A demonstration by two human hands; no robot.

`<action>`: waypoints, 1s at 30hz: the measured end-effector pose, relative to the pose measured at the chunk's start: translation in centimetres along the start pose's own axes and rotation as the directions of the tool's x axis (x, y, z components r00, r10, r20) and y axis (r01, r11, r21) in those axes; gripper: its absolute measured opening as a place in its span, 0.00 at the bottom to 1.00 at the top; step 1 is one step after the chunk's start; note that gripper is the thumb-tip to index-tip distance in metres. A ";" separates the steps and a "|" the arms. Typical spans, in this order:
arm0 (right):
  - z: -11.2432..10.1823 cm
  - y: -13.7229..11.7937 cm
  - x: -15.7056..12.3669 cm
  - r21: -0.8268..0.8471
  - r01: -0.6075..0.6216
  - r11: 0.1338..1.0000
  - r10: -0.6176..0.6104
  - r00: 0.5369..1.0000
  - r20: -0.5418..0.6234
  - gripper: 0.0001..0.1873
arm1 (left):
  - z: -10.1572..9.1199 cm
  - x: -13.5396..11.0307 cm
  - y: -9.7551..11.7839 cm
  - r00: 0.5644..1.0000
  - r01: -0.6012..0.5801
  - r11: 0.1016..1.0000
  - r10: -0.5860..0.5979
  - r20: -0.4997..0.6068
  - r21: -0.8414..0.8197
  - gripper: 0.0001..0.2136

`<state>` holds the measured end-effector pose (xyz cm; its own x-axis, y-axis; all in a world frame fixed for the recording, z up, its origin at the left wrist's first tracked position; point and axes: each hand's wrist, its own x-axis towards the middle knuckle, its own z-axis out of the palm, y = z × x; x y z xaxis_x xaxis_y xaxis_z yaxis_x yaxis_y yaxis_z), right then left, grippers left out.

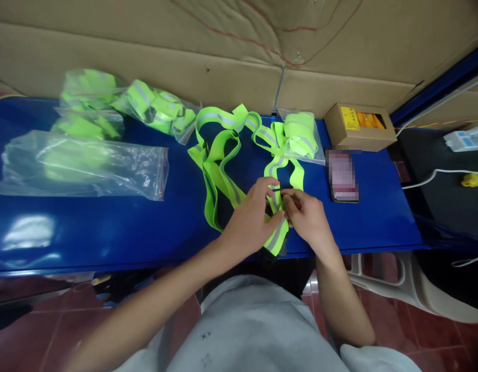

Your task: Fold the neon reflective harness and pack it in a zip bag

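Crinkled clear zip bags (pixel 84 163) of folded neon strap lie at the left of your glossy blue table (pixel 107 227). At centre, your left hand (pixel 250 219) and right hand (pixel 306 214) pinch the neon-yellow webbing strap (pixel 219 170) with its grey reflective stripe near the front edge. A cardboard box (pixel 359 126) sits at the right.

A: Which items cannot be read?
B: The phone (pixel 343 178) screen is pixelated. The label on the cardboard box (pixel 359 126) is too small to read.
A: Which parts are covered?
B: The left hand (pixel 250 219) and right hand (pixel 306 214) cover the strap (pixel 219 175) inside their grip. A dark piece (pixel 276 189) there is too small to identify. The left edge cuts off the counter (pixel 107 227).
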<state>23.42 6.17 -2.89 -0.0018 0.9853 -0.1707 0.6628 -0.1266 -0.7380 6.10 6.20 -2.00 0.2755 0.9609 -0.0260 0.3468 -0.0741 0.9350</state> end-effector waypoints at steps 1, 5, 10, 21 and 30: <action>0.1 0.2 0.1 0.039 -0.005 0.999 0.005 1.000 0.001 0.19 | -0.1 0.1 -0.2 0.999 0.032 0.992 -0.035 -0.025 -0.123 0.24; 0.2 0.4 0.1 0.173 -0.076 0.982 0.067 0.996 0.059 0.17 | 0.1 0.8 -1.2 0.980 0.163 0.899 -0.196 -0.040 -0.406 0.25; 0.0 0.1 -0.2 0.260 -0.105 0.960 0.085 0.993 0.087 0.18 | 1.0 1.1 -1.8 0.990 -0.089 0.981 0.069 -0.120 -0.173 0.20; 0.0 -0.5 0.6 0.656 -0.167 0.736 0.083 0.984 0.157 0.26 | 0.0 1.0 -1.4 0.989 0.102 0.916 -0.136 -0.060 -0.387 0.22; -0.2 -1.0 1.3 0.693 -0.183 0.697 0.136 0.983 0.123 0.34 | -0.7 1.7 -0.8 0.981 0.005 0.996 -0.021 0.194 0.085 0.18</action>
<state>22.87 7.65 -2.22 -0.0035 0.9375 -0.3480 -0.0563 -0.3476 -0.9359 5.61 8.07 -2.53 0.4372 0.8921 -0.1141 0.4231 -0.0920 0.9014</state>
